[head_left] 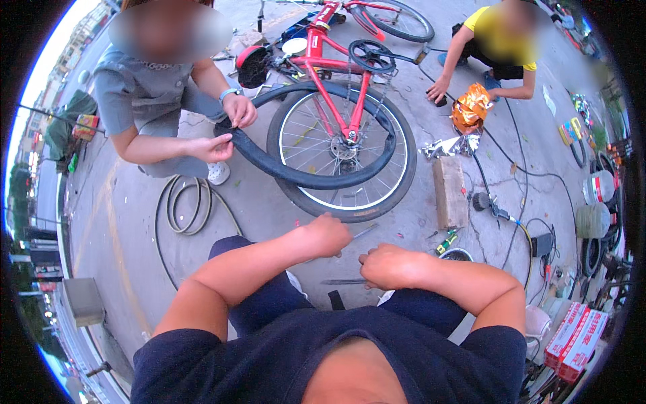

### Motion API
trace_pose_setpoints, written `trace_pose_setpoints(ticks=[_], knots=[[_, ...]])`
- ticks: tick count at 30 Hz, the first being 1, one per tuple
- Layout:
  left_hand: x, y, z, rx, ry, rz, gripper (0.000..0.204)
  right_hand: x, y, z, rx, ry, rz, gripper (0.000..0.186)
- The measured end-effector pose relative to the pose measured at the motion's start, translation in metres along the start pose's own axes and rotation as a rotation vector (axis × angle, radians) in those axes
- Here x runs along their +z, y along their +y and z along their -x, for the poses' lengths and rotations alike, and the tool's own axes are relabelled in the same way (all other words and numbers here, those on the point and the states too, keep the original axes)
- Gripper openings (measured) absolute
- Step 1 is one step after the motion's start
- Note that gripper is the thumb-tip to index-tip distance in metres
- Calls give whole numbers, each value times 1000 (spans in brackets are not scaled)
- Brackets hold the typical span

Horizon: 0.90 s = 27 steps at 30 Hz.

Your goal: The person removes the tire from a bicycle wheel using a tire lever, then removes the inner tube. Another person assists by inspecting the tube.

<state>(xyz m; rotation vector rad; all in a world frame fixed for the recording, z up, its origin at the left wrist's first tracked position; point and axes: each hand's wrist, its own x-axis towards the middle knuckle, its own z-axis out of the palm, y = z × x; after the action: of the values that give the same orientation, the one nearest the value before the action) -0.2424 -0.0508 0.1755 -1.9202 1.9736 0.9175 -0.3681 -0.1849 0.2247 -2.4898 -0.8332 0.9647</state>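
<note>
My left hand (326, 236) is closed, its fingers curled downward. Something thin shows near it, but what it holds, if anything, is hidden. Just to the right, my right hand (387, 266) is also closed, with its grip hidden from view. Both hands are apart, above the ground between my knees. Ahead of them lies a red bicycle (314, 42) whose spoked wheel with a black tire (367, 214) is nearest me. A loose black inner tube (323, 180) lies across that wheel, and a person (145, 87) at the left pinches one end of it.
A wooden block (449, 192) and a green-handled screwdriver (446, 242) are on the ground at the right. A coiled hose (192, 205) lies left. Another person in a yellow shirt (486, 30) crouches beside orange-silver foil (471, 111). Red-white boxes (575, 343) sit at the lower right.
</note>
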Motion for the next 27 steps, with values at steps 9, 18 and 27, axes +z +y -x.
trace_pose_setpoints(ticks=[9,18,27], knots=[[3,0,-5,-6,15,53,35,-4,-1,3,-20,4,73,29],[7,2,-7,-39,-1,54,35,-3,-1,2,-41,13,71,28],[5,2,-6,-30,0,60,35,-9,-1,2,-33,-33,69,32]])
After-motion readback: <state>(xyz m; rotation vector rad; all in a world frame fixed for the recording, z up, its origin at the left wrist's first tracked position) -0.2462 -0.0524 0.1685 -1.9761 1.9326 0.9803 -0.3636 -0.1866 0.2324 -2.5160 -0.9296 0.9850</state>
